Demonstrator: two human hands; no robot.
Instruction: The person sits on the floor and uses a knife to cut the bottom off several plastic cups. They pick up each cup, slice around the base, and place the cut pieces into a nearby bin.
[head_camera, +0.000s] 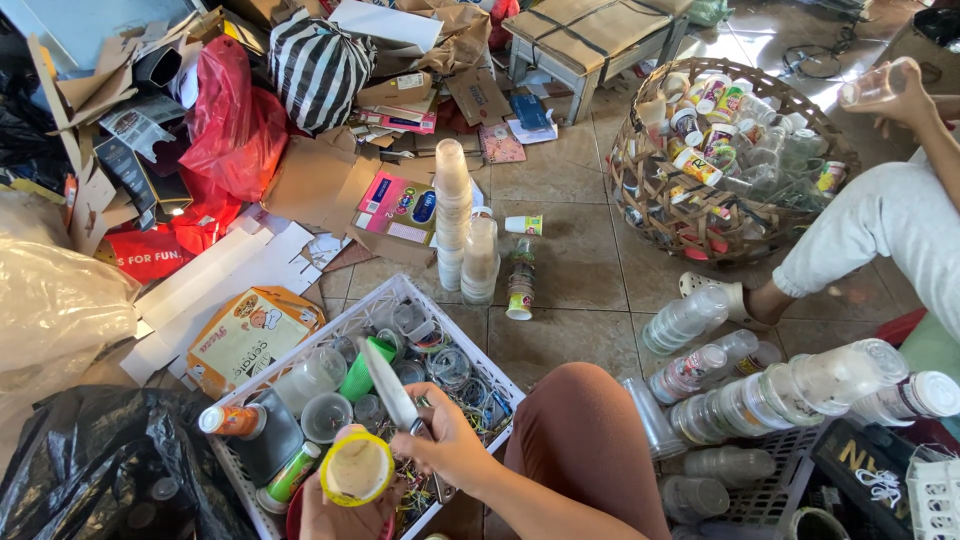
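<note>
Right hand (450, 448) clenched on the handle of a knife (390, 385), blade pointing up-left over the white plastic crate (400, 296). Left hand (340, 515) mostly cut off at the bottom edge; it grips a small plastic cup (356, 468) with a yellow rim, mouth facing the camera, just left of the knife hand and touching or nearly touching it. Cup sits over the near edge of the crate. Crate holds clear cups, lids, a green cup (366, 368), an orange-capped bottle (231, 420). Beyond the crate on the tile floor: stack of clear cups (453, 215), upright. Right of the person's knee (580, 420): nested clear cup stacks (790, 385) lying on their sides. Far right, another person's hand (895, 90) holds a clear cup beside a woven basket (640, 170) full of bottles. Cardboard and a red bag (235, 125) piled upper left.
</note>
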